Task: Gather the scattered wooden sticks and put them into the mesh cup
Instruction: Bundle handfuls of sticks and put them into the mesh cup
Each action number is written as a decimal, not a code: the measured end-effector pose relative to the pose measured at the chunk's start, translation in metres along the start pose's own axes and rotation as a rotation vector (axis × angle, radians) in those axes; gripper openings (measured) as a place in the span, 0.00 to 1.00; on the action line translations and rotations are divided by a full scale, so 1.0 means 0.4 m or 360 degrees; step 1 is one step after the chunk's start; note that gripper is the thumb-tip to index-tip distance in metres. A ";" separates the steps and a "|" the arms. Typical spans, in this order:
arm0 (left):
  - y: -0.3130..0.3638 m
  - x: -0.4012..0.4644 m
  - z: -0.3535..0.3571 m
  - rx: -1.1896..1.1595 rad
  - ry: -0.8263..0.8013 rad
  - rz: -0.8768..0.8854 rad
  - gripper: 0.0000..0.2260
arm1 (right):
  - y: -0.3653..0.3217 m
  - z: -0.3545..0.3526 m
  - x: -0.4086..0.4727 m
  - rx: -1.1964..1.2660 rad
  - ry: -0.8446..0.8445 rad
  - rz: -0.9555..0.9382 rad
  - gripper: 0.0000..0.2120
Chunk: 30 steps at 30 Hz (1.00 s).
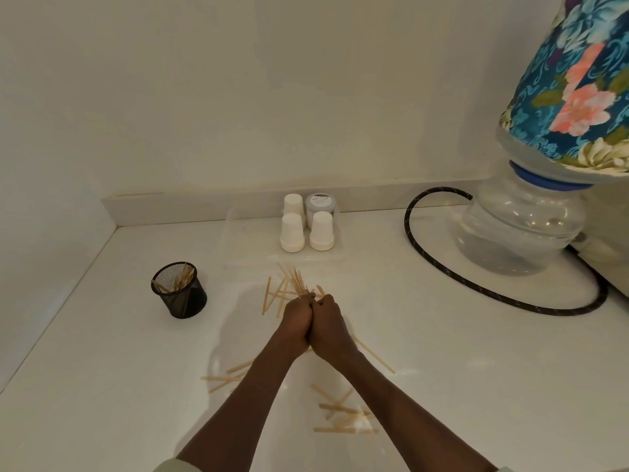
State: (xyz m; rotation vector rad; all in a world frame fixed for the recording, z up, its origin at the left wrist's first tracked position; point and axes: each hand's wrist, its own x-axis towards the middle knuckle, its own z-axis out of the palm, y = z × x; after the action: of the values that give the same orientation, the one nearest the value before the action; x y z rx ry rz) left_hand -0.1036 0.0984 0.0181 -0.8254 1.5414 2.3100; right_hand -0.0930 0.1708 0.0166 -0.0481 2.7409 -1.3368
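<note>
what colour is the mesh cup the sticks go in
Black; the mesh cup shows clearly at left in the head view.

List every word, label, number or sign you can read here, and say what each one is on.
Nothing here can be read.
Jar lid: a dark label strip with small print, too blurred to read.
Paper cups: plain white, no print showing.
Mesh cup: no label visible.
Bottle cover: floral pattern only, no words.
</note>
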 end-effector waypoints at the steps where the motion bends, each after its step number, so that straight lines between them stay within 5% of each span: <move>1: 0.005 0.007 -0.002 -0.0007 0.0038 0.0016 0.11 | -0.005 0.001 -0.001 0.0109 -0.0004 0.0005 0.10; 7: 0.013 0.027 -0.001 -0.0071 0.0041 0.0098 0.15 | 0.018 -0.032 0.005 -0.0069 0.0088 -0.0394 0.10; 11: 0.015 0.045 0.003 0.0107 0.0173 0.0214 0.17 | 0.029 -0.056 0.001 0.0233 0.0159 -0.0524 0.12; 19: 0.056 0.026 0.001 0.0004 0.0249 0.0456 0.09 | 0.050 -0.064 0.016 0.0173 0.0511 -0.0406 0.09; 21: 0.065 0.010 0.013 0.0052 0.0210 0.0590 0.10 | 0.030 -0.058 0.015 0.0457 0.0452 -0.0030 0.13; 24: 0.075 -0.019 0.039 0.0202 0.0177 0.0775 0.12 | 0.005 -0.059 0.025 0.1460 0.0066 0.0716 0.17; 27: 0.075 -0.046 0.065 0.0350 0.0187 0.0933 0.14 | -0.013 -0.069 0.022 0.2389 -0.0221 0.0873 0.22; 30: 0.069 -0.070 0.080 0.0483 0.0178 0.1063 0.11 | -0.036 -0.089 0.024 0.2731 -0.0373 0.0855 0.23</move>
State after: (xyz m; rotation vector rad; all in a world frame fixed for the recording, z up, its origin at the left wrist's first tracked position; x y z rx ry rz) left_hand -0.1047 0.1187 0.0643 -0.3992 2.4337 2.3486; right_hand -0.1062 0.1891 0.0492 0.5200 0.6207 -2.5445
